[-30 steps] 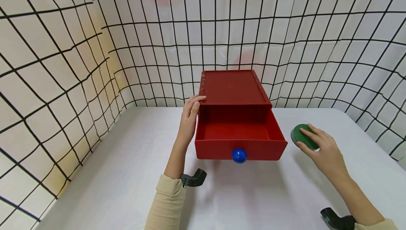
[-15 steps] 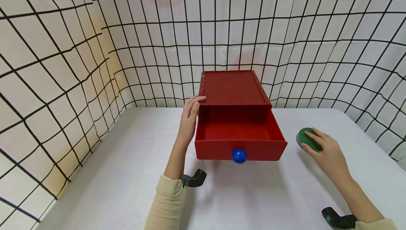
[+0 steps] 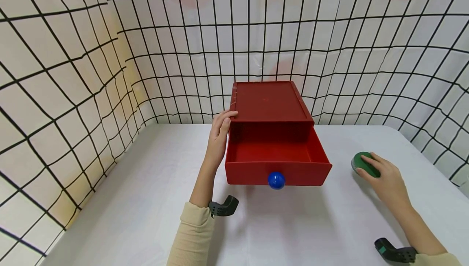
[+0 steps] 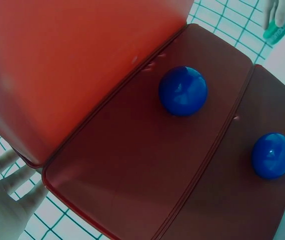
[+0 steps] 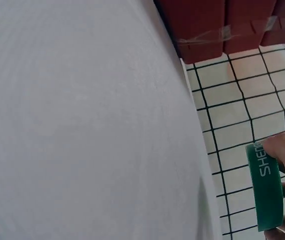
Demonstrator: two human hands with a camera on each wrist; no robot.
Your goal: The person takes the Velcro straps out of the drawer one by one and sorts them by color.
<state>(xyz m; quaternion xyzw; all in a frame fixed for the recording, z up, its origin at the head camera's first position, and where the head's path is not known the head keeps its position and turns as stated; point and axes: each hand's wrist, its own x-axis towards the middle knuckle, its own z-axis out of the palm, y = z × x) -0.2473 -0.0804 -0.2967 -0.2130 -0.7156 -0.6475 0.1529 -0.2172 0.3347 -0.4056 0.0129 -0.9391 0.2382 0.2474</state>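
A red drawer cabinet (image 3: 270,100) stands mid-table with its top drawer (image 3: 276,173) pulled out, a round blue knob (image 3: 276,180) on the front. My left hand (image 3: 220,131) rests against the cabinet's left side, fingertips over the top edge. In the left wrist view, its fingers (image 4: 27,185) stretch along the side, below lower drawers with blue knobs (image 4: 183,91). Right of the cabinet, my right hand (image 3: 388,180) grips a green disc-shaped object (image 3: 366,164) by its edges. White lettering, partly covered by the thumb, shows on the green object (image 5: 267,187) in the right wrist view.
A white table surface (image 3: 146,201) spreads around the cabinet. Black grid mesh (image 3: 205,34) over white sheeting rises behind and on both sides. Clear tape (image 5: 226,32) runs across the cabinet's side in the right wrist view.
My right hand has moved to the right and slightly nearer to me with the green disc, away from the drawer. The left hand and the cabinet have stayed put.
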